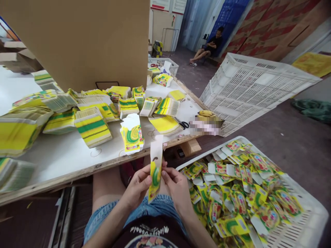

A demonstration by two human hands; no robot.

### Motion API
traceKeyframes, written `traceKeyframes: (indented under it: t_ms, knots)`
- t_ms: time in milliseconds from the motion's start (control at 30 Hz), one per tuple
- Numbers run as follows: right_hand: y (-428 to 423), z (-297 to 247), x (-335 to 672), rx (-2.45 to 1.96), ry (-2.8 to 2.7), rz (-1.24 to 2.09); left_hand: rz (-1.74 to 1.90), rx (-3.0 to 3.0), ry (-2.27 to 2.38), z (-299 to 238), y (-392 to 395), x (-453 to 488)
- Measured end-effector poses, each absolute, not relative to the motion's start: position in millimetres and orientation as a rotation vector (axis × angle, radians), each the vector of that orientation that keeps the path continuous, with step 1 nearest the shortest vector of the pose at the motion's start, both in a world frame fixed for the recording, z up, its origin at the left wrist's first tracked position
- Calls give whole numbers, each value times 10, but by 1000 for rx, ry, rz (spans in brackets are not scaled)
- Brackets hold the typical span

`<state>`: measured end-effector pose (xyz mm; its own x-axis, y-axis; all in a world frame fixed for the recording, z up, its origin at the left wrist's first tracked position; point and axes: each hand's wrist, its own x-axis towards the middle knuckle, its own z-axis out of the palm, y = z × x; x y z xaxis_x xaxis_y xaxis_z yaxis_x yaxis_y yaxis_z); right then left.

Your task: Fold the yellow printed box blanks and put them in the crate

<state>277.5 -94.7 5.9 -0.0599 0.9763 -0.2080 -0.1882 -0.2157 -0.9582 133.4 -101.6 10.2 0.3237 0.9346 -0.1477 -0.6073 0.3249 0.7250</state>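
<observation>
Above my lap I hold a small yellow and green printed carton (pixel 155 175) upright, its long white flap sticking up. My left hand (pixel 137 187) pinches its left side between thumb and fingers. On the opposite edge, the fingers of my right hand (pixel 177 186) are closed, partly hidden behind the carton. Just beyond my hands, a stack of flat cartons (pixel 132 134) with white flaps lies at the table's front edge. Bundles of flat cartons (pixel 93 125) cover much of the white table (pixel 116 146). To my right, a white plastic crate (pixel 305 193) holds many folded cartons (pixel 232 225).
Black-handled scissors (pixel 184 124) lie by a yellow sheet (pixel 165 124). Bananas (pixel 207 114) sit at the table's right corner, beside tilted stacked white crates (pixel 240 86). A large cardboard box (pixel 103 41) stands at the back. Farther off, a person (pixel 210 46) sits by the wall.
</observation>
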Motion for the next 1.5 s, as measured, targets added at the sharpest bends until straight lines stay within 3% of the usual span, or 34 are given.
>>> traceKeyframes:
  t_ms: [367,600,767,933,1067,1267,1500]
  knots:
    - [-1070,-3,2850,-1376,-1212,1290,1278,809,1079,-25,-1026,1474]
    - [-1012,85,3102,-1053,-1272,1420,1087,872,810,90,-1045,1366]
    - [-908,214,3283,-1063,-1459,1528,983,790,744,97,-1049,1336]
    - [-821,244,3280,-1128,-1686,1332,991,788,717,120,-1047,1365]
    - [-798,144,3273,-1198,-1450,1248,978,893,779,81,-1011,1366]
    - [-764,205,3331,-1292,-1513,1554,1007,1138,1000,18,-1017,1424]
    - [-776,274,3179,-1470,-1804,1153,1017,933,906,96,-994,1426]
